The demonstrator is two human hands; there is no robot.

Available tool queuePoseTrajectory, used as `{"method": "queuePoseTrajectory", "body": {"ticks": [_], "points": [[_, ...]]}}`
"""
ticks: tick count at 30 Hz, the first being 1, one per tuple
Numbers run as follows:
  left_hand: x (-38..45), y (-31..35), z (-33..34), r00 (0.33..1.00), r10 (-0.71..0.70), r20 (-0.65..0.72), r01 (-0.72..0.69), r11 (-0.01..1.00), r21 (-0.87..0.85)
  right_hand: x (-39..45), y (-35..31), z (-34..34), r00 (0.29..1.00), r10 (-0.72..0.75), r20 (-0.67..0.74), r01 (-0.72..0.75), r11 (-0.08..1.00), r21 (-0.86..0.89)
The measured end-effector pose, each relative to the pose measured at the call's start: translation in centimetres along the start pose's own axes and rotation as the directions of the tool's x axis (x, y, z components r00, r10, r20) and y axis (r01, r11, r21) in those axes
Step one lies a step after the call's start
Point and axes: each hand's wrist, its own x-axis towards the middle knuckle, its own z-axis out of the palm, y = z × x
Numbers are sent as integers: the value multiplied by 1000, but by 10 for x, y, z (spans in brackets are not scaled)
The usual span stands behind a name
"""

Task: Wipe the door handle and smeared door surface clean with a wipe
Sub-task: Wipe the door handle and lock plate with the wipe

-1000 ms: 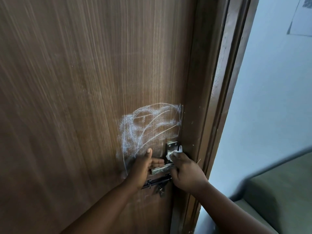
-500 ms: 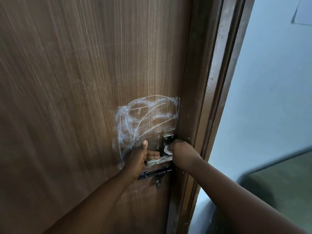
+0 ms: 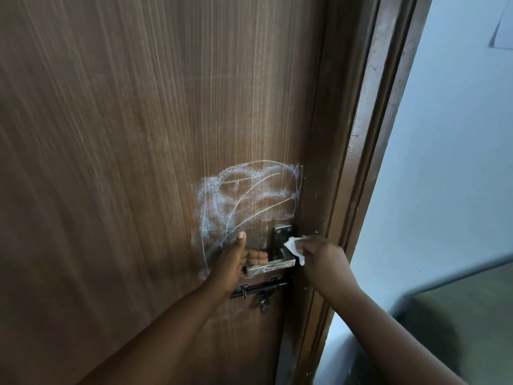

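A brown wooden door (image 3: 133, 134) fills the left of the view. A white powdery smear (image 3: 244, 198) with curved streaks covers the wood just above the metal lever handle (image 3: 274, 266). My left hand (image 3: 236, 262) grips the free end of the lever, thumb up against the door. My right hand (image 3: 324, 257) presses a small white wipe (image 3: 294, 247) against the handle's bend, next to the back plate (image 3: 281, 234). White marks show on the lever's front face.
A black sliding bolt (image 3: 261, 289) with a small hanging padlock (image 3: 263, 302) sits just under the handle. The dark door frame (image 3: 369, 162) runs down the right of the door. Beyond it are a pale wall (image 3: 449, 162) and a grey-green cushioned seat (image 3: 466, 309).
My right hand has shifted slightly right and up on the handle, so more of the wipe shows. My left hand keeps its grip on the lever. The camera has drifted a little.
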Motion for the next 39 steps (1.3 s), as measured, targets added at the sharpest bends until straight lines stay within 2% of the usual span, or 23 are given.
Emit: {"method": "queuePoseTrajectory", "body": {"ticks": [3,6,9,12,15,17,19,21,24,26,28,32,35,39], "points": [[2,-1,-1,1000,-20,9,20,1000,13,16,-9,17,987,18,162,8,987,-163],[2,-3,-2,999,-35,22,35,999,10,29,-19,30,938,67,341,53,942,-331],[2,0,-2,999,-46,23,46,999,-4,32,-22,33,905,47,422,179,860,-479],[0,3,-2,998,-56,37,57,998,-5,36,-20,28,897,45,440,176,877,-448],[0,3,-2,998,-54,45,55,998,-14,33,-12,20,931,121,345,0,943,-333],[0,3,-2,998,-56,42,56,998,-8,22,-8,18,953,120,279,-38,958,-284],[0,4,-2,998,-53,40,53,999,-4,14,-7,18,956,97,277,-35,975,-220],[0,4,-3,998,-51,42,52,999,-12,10,-7,13,958,125,259,-106,991,-87],[2,2,-3,998,-44,42,45,998,-32,-3,-1,4,960,274,62,-281,939,199],[1,2,-2,999,-29,30,30,999,-38,-20,5,5,911,400,-104,-337,865,372],[0,3,-2,999,-19,29,20,999,-35,-36,7,14,849,482,-215,-328,801,500],[-4,0,-4,999,25,35,-23,999,-43,-51,11,40,823,498,-275,-294,786,544],[-12,-9,-5,1000,14,9,-12,990,-139,-53,15,57,820,508,-264,-308,780,545],[-18,-24,-2,1000,-9,-11,7,987,-162,-53,17,74,827,500,-256,-304,781,545]]}}
